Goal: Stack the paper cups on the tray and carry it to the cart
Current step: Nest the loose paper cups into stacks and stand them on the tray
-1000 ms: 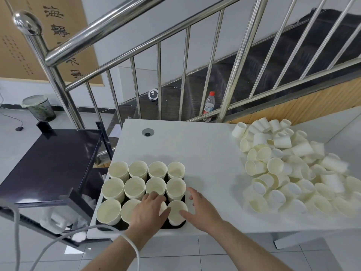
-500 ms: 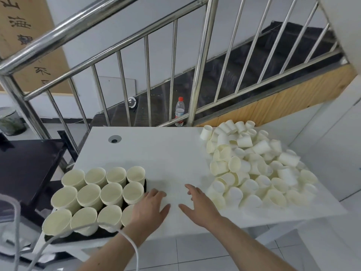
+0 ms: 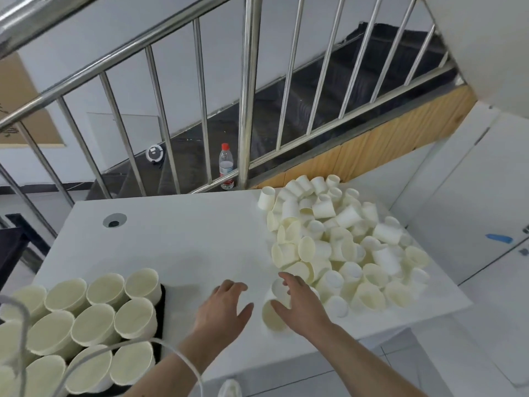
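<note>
The black tray (image 3: 162,299) is mostly hidden under upright paper cups (image 3: 94,325), and the picture's edge cuts some off, so I count about eleven. The pile of loose cups (image 3: 337,247) on the white table (image 3: 186,239) is too jumbled to count. The left hand (image 3: 221,312) is flat with fingers spread, holding nothing, while the right hand (image 3: 300,305) touches one tipped cup (image 3: 272,316), but I cannot tell if it grips it.

Hands (image 3: 300,305) at cup pile (image 3: 343,247) (table's right)
</note>
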